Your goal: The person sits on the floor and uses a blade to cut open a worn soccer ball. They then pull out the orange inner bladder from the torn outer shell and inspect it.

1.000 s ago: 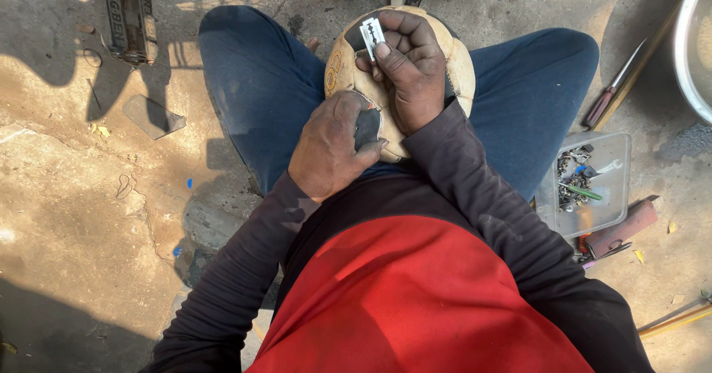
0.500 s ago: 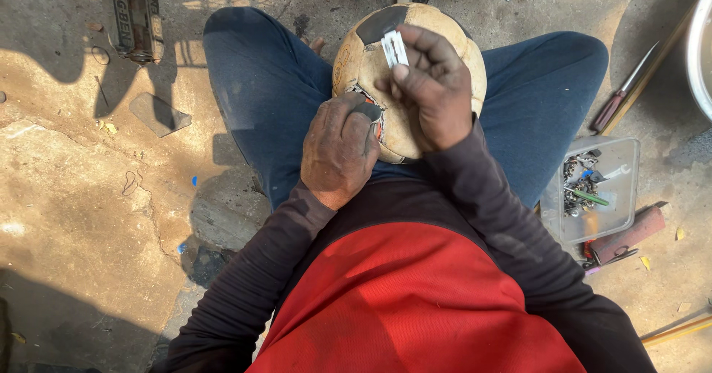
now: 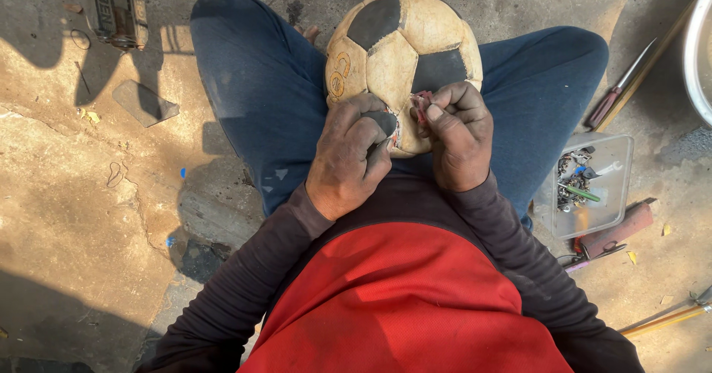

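Since half a second ago: ball rolled toward body, more panels showing; right hand dropped from top of ball to its near side, small pale flat piece no longer seen in it; left hand slid up against ball.

Worn football (image 3: 404, 54), tan with black patches, wedged between knees on lap, blue trousers (image 3: 259, 98) either side. Left hand (image 3: 348, 154) pressed on ball's near lower side, fingers curled over a loose dark panel flap (image 3: 384, 122), clamped on it. Right hand (image 3: 460, 139) just beside, thumb and fingers pinched tight on something small and reddish (image 3: 421, 102) at the seam; cannot tell what it is. Hands nearly touching, both on ball.

Around, on concrete ground (image 3: 67, 195): clear plastic box (image 3: 619, 158) of small metal bits and a green piece, by right knee. Reddish-handled tool (image 3: 615, 230) touching box's near edge. Screwdriver (image 3: 619, 84) with red handle farther out, toward right edge. Dark metal object (image 3: 119, 8) near top left corner. Flat grey stone chip (image 3: 144, 103) below it. Red and dark long-sleeved top (image 3: 400, 299) filling bottom centre.
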`<state>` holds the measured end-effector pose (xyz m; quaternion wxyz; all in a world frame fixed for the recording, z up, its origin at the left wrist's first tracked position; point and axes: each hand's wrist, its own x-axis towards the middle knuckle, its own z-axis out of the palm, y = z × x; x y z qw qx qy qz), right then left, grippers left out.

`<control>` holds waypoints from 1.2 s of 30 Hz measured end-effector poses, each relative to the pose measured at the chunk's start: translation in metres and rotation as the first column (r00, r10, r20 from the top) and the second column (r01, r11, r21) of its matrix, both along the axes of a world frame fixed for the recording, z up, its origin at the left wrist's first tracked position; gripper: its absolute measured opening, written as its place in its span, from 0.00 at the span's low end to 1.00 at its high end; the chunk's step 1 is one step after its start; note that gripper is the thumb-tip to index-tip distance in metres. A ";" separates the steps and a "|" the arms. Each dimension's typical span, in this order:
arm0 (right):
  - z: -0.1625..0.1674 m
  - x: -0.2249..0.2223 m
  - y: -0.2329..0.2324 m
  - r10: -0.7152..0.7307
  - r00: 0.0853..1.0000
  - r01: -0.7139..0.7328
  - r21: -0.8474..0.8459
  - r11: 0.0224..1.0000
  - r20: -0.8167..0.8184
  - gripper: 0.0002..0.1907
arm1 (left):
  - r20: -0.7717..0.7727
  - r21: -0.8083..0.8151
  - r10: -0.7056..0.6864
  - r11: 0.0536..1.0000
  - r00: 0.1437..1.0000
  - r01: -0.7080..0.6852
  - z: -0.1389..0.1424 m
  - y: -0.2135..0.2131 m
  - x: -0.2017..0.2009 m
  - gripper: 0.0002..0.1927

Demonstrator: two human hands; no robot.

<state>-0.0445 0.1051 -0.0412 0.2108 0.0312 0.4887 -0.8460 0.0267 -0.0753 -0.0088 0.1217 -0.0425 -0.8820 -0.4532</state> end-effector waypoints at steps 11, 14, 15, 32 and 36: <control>0.011 -0.008 -0.001 0.240 0.958 -0.189 0.283 0.940 -0.156 0.10 | 0.060 0.044 -0.129 0.991 0.990 0.126 0.005 -0.020 -0.009 0.12; 0.015 -0.007 -0.002 0.243 0.957 -0.192 0.285 0.939 -0.158 0.18 | 0.071 0.070 -0.185 0.981 0.980 0.180 0.006 -0.029 -0.016 0.13; 0.016 -0.007 -0.002 0.247 0.954 -0.189 0.298 0.936 -0.170 0.17 | 0.078 0.092 -0.204 0.976 0.976 0.196 0.005 -0.032 -0.018 0.13; -0.001 -0.007 -0.012 0.363 0.862 -0.147 0.510 0.848 -0.354 0.02 | 0.295 0.149 -0.075 0.988 0.953 0.032 0.001 -0.030 -0.007 0.27; 0.000 -0.007 -0.013 0.387 0.840 -0.169 0.496 0.852 -0.379 0.03 | 0.313 0.073 -0.019 0.997 0.950 -0.004 0.003 -0.026 0.000 0.30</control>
